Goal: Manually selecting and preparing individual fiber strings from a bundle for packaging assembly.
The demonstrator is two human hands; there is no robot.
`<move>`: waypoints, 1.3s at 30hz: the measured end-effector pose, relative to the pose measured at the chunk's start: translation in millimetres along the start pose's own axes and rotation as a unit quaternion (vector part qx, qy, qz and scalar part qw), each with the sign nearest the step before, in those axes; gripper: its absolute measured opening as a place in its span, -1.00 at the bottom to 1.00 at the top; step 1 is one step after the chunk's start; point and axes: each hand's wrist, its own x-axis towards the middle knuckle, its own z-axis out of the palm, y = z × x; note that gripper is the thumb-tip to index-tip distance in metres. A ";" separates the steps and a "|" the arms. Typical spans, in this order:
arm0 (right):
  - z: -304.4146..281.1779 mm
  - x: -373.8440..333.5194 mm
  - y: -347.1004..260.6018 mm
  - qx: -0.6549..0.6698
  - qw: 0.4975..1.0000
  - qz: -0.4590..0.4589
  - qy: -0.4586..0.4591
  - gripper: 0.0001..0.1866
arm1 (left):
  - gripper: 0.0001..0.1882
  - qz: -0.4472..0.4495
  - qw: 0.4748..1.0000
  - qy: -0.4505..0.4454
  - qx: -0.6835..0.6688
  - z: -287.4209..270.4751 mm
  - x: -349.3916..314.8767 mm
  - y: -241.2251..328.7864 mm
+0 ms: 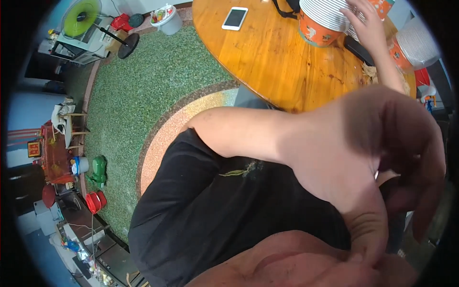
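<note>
My left arm crosses in front of my black top, and my left hand (344, 143) looms large at the right, close to the camera. Its thumb points down, and its bent, shadowed fingers stand apart from it; I see nothing held. At the upper right, my right hand (368, 24) rests its outstretched fingers against a stack of orange-and-white paper bowls (319, 31). Its forearm disappears behind my left hand. Another bowl stack in clear plastic (416, 45) lies beside that forearm. A black, elongated thing (358, 50) sits on the wooden table (267, 48) under the right hand.
A white-framed phone (234, 18) lies near the table's far left edge. Across the green floor (143, 81) stand a green fan (81, 19), a filled white bucket (166, 20), a red basket (96, 202) and a green stool-like object (99, 170). Shelves line the left side.
</note>
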 end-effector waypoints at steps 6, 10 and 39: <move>7.1 25.8 -22.2 0.001 0.985 0.162 -0.055 -0.69 | -0.59 0.104 0.990 0.088 0.024 5.1 -17.9 -19.9; 17.4 28.4 -15.7 0.030 0.984 0.176 -0.001 -0.67 | -0.69 0.174 0.974 0.137 0.042 11.8 -24.7 -29.5; 33.8 87.4 -20.2 -0.030 0.984 0.164 -0.054 -0.75 | 0.16 -0.647 0.528 0.363 0.413 -196.3 -412.7 44.3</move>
